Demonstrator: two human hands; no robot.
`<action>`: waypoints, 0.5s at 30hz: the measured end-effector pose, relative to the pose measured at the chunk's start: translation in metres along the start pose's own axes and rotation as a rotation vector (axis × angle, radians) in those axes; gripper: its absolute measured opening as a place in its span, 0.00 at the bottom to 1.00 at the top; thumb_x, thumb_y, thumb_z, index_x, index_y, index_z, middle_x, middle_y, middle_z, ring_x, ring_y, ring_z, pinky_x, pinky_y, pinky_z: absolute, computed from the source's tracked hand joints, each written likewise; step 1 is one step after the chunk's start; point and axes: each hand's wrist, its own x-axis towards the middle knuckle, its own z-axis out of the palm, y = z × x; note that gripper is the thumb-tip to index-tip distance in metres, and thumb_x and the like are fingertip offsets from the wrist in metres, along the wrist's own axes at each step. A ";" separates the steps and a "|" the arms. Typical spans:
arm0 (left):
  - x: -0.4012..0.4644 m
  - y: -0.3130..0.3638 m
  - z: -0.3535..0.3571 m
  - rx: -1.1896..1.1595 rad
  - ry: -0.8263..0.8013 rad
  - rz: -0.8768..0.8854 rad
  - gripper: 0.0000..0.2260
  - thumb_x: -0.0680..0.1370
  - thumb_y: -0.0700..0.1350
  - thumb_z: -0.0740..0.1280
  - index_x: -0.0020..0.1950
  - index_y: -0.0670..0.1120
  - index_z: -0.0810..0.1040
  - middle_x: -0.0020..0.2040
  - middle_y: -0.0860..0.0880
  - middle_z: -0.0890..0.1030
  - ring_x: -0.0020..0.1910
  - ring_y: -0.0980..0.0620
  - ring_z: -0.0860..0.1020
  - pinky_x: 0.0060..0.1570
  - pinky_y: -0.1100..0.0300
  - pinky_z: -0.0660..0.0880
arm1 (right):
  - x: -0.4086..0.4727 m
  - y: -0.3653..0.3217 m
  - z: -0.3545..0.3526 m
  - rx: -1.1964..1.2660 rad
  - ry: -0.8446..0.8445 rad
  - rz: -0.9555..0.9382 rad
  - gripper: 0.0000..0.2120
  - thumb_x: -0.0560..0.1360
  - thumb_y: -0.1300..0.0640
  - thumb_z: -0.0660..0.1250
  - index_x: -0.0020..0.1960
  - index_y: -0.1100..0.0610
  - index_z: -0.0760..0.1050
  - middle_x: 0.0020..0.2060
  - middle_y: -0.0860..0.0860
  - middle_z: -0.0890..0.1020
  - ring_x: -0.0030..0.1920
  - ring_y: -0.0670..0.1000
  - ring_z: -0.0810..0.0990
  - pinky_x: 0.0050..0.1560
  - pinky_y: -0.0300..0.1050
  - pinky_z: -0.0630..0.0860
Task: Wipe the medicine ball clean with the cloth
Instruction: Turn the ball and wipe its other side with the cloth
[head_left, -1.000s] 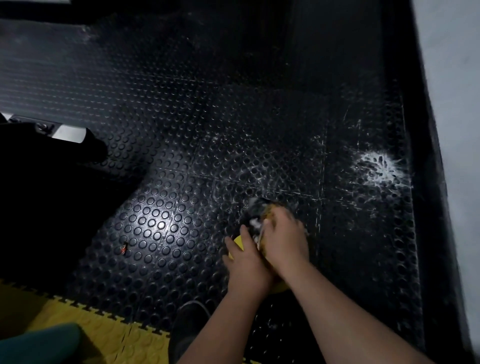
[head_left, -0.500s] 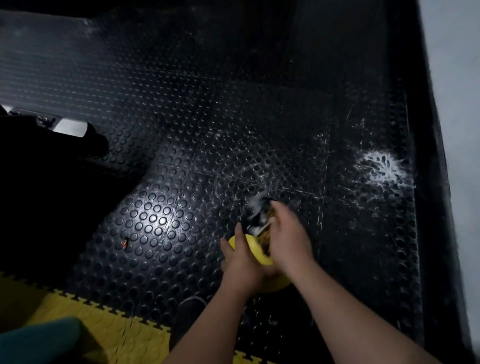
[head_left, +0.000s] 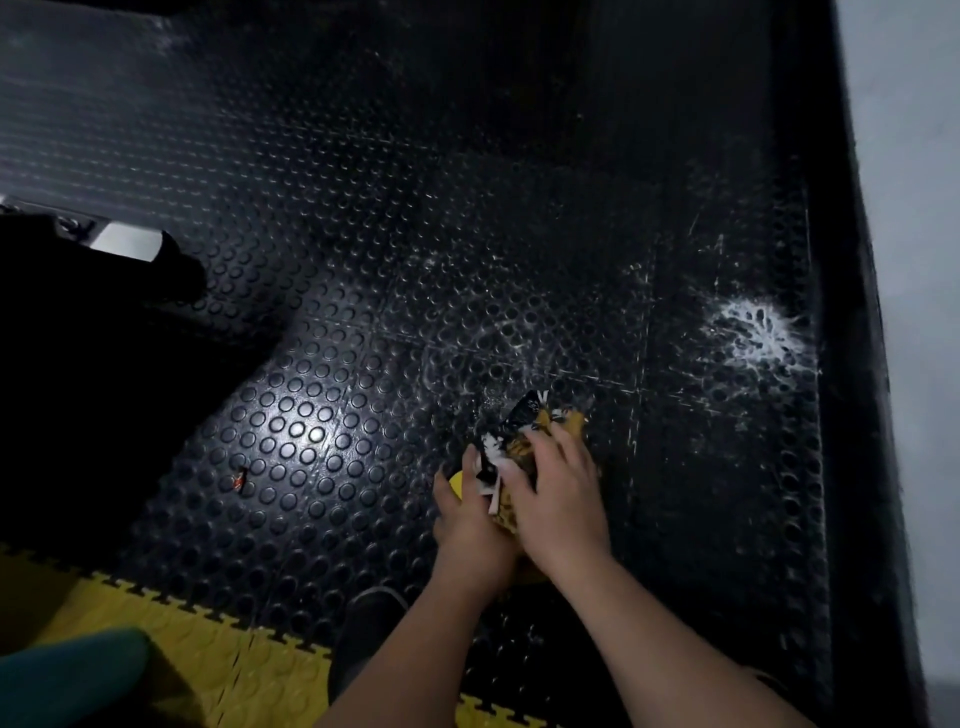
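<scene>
In the lower centre of the frame I see both bare hands working on one object above the black studded rubber floor.

1. Task object. The yellow round medicine ball sits between the two hands, lower centre. Only a small yellow patch shows at its left edge, plus a sliver below the wrists; the hands and the cloth cover the rest.

2. Cloth. The patterned black, white and mustard-yellow cloth lies over the top of the ball. Its upper corner sticks out past the fingertips toward the middle of the frame.

3. Left hand. It cups the left side of the ball, fingers curled partway around it, thumb on the yellow surface. The fingertips touch the cloth's lower edge. The grip is a loose wrap, not a closed fist.

4. Right hand. It lies palm down on the cloth, fingers slightly spread, pressing it against the ball. I cannot tell whether the fingers pinch the fabric or simply rest flat on it.

5. Surroundings. A white powdery splash mark lies on the floor at right, well apart from the hands. Yellow interlocking floor tiles run along the lower left edge. A dark shoe toe shows below the left forearm.
</scene>
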 end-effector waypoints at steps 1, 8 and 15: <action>-0.002 -0.001 0.002 0.012 0.006 0.015 0.58 0.64 0.62 0.79 0.81 0.65 0.41 0.83 0.48 0.38 0.80 0.33 0.48 0.76 0.39 0.56 | -0.003 0.005 0.004 0.020 0.038 -0.020 0.21 0.83 0.42 0.57 0.74 0.47 0.69 0.76 0.46 0.65 0.76 0.52 0.63 0.73 0.52 0.67; -0.004 0.012 -0.001 -0.010 0.016 -0.061 0.63 0.60 0.60 0.84 0.78 0.67 0.38 0.81 0.48 0.36 0.80 0.34 0.53 0.74 0.38 0.63 | 0.039 0.029 -0.003 0.390 0.157 0.408 0.13 0.85 0.48 0.56 0.50 0.53 0.75 0.50 0.54 0.81 0.45 0.54 0.79 0.45 0.54 0.78; 0.002 0.003 -0.004 -0.028 0.005 -0.022 0.62 0.60 0.61 0.82 0.77 0.69 0.38 0.81 0.49 0.37 0.78 0.33 0.57 0.73 0.36 0.64 | 0.021 0.025 0.012 0.370 0.260 0.219 0.07 0.83 0.50 0.60 0.50 0.51 0.74 0.51 0.49 0.79 0.47 0.52 0.80 0.43 0.49 0.78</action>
